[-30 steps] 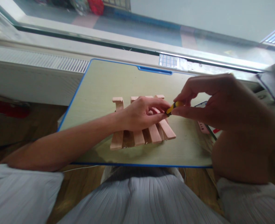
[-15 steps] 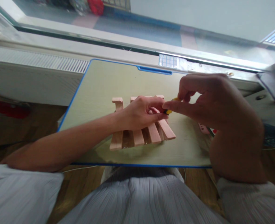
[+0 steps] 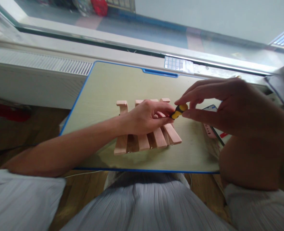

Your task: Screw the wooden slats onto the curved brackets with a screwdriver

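Note:
A screwdriver (image 3: 180,110) with a stubby yellow-and-black handle lies across my fingertips; its blade is hidden. My left hand (image 3: 148,117) pinches the handle's lower end between thumb and fingers, resting over a slatted wooden piece (image 3: 143,142). At the other end of the handle, my right hand (image 3: 216,99) has its thumb and fingertips loosely around it, with much of the handle showing. The pale wooden slats have hooked upper ends and lie side by side on the table (image 3: 108,80); my left hand covers their middle.
Partly behind my right wrist, a phone or tablet (image 3: 220,131) and a pink object with dark holes (image 3: 209,131) lie at the table's right. A radiator (image 3: 76,67) and windowsill (image 3: 146,59) border the far side. The table has a blue edge.
My right hand has shifted right and loosened its fingers, uncovering more of the screwdriver handle and the device on the right. My left hand and the wooden slats have hardly moved.

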